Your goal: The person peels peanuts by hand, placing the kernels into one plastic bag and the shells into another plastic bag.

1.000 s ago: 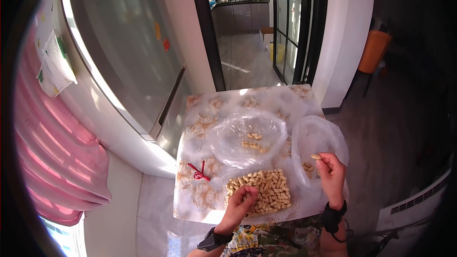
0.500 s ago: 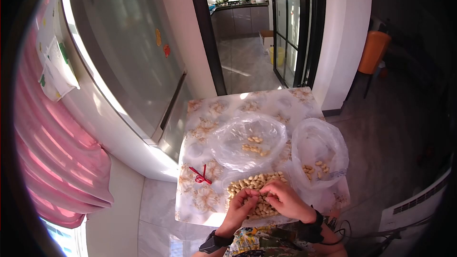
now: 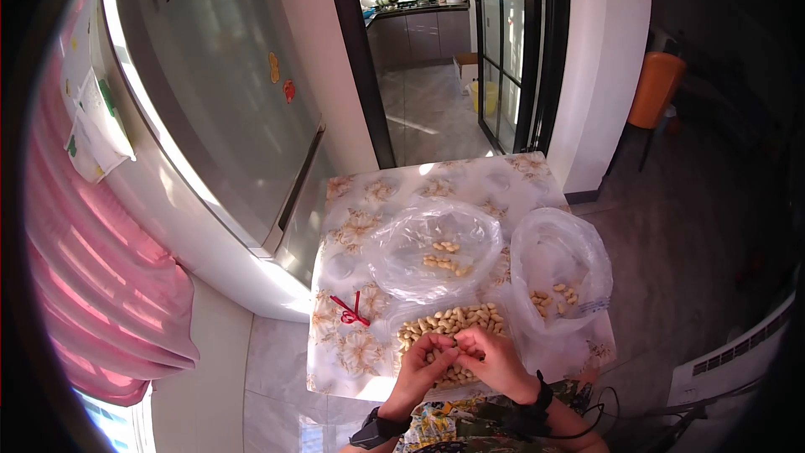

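Many peanuts in their shells (image 3: 464, 319) fill a clear plastic container at the table's near edge. Over them my left hand (image 3: 426, 362) and my right hand (image 3: 495, 361) meet, both with fingers pinched together. Something small and dark shows between the fingertips, too small to make out. Behind the container lies an open clear plastic bag (image 3: 394, 243) with several peanuts (image 3: 446, 263) inside. A second open plastic bag (image 3: 545, 243), to the right, also holds several peanuts (image 3: 566, 294).
A red ribbon (image 3: 350, 310) lies left of the container on the flowered tablecloth (image 3: 360, 352). A fridge (image 3: 235, 101) stands at the left beside a pink curtain (image 3: 109, 285). An orange chair (image 3: 656, 88) is at the right, and a doorway opens onto a kitchen.
The view has shifted slightly. My right hand has turned a little and its fingers have drawn in close to my left hand's fingertips. The bags and ribbon stay in place.
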Motion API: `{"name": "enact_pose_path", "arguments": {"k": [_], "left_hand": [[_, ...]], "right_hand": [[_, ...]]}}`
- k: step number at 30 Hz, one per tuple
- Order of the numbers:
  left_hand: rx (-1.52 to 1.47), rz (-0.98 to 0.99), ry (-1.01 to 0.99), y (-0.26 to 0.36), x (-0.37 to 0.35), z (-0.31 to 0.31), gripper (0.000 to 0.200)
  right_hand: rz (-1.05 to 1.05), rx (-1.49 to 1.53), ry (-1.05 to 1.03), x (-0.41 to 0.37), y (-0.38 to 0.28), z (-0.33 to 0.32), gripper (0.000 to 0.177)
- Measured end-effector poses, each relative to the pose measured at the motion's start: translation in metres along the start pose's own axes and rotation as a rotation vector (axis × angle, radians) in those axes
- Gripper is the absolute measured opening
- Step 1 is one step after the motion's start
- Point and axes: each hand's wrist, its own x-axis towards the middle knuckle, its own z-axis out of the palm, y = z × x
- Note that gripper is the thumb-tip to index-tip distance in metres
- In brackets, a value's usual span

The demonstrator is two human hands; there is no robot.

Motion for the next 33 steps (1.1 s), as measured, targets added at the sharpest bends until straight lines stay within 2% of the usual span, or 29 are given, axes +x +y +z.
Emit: {"name": "enact_pose_path", "arguments": {"k": [5,10,12,17,20,33], "left_hand": [[0.065,0.016,-0.023,-0.0059,0.0017,-0.0030,0.015],[0.069,0.039,-0.015,-0.0054,0.0015,-0.0022,0.013],[0.025,-0.031,0.006,-0.0026,0.0002,-0.0018,0.012],[-0.025,-0.048,0.002,-0.0058,0.0018,-0.0031,0.013],[-0.045,-0.036,-0.006,-0.0049,0.0016,-0.0026,0.013],[-0.056,-0.037,-0.020,-0.0033,0.0001,-0.0032,0.018]], "right_hand": [[-0.110,-0.057,-0.019,-0.0016,0.0033,0.0002,0.021],[-0.120,-0.021,0.009,-0.0027,0.0061,0.0013,0.021],[-0.127,-0.029,0.019,-0.0024,0.0045,0.0011,0.021],[-0.180,-0.025,0.062,-0.0021,0.0028,0.0019,0.015],[-0.224,-0.058,0.073,-0.0014,0.0091,0.0032,0.018],[-0.117,-0.050,0.111,-0.0021,0.0006,-0.0001,0.013]]}}
